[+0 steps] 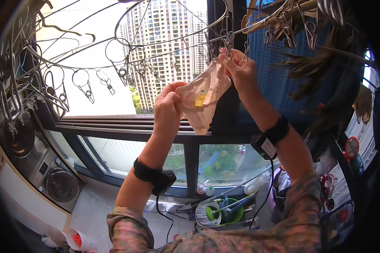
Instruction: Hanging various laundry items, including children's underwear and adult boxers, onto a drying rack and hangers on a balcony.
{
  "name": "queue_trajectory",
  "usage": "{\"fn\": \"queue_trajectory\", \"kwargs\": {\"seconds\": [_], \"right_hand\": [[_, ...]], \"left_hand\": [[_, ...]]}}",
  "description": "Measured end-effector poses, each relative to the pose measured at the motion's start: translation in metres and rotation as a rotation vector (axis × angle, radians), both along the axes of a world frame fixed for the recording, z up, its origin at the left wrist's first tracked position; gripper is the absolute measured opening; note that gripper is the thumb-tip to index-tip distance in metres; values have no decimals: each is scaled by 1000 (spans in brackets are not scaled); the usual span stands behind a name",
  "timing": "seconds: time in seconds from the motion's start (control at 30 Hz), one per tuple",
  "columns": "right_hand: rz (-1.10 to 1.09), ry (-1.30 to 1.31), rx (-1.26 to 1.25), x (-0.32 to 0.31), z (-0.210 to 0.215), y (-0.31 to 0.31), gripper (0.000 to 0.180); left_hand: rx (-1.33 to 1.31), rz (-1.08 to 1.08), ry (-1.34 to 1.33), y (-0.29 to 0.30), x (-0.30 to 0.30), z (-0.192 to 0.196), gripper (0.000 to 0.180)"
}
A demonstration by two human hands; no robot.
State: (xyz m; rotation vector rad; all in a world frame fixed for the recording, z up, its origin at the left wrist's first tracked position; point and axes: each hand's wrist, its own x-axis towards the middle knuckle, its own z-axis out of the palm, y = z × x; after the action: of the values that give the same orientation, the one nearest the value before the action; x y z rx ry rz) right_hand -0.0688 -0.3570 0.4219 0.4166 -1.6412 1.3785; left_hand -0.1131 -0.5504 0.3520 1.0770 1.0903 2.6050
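In front of the window I hold up a small pale pink pair of underpants with a yellow and green print. My left hand pinches its left edge between thumb and fingers. Higher up, my right hand has its thumb and fingers closed around a hanging metal clothes clip, by the upper corner of the cloth. Exactly how the cloth sits against the clip is hidden by the fingers. The clip hangs from a wire hanger ring above.
Several metal clips and wire hangers dangle at the left, with more clips at the upper right. Dried leaves hang beside my right arm. Below are a front-loading washer, a green bucket with cleaning tools and a white bin.
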Motion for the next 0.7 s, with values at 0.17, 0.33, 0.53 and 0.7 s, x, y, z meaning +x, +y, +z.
{"fn": "queue_trajectory", "kwargs": {"seconds": [0.17,0.33,0.53,0.7], "right_hand": [[-56,147,23,24,-27,-42,24],[48,-179,330,-9,-9,-103,35],[302,-558,122,-42,20,-140,32],[348,-503,62,-36,17,-145,23]], "left_hand": [[-86,307,58,-17,6,-3,22],[26,362,-124,-25,-9,-1,15],[-39,372,-142,-51,-16,-3,18],[-12,324,-84,-75,-14,1,18]]}}
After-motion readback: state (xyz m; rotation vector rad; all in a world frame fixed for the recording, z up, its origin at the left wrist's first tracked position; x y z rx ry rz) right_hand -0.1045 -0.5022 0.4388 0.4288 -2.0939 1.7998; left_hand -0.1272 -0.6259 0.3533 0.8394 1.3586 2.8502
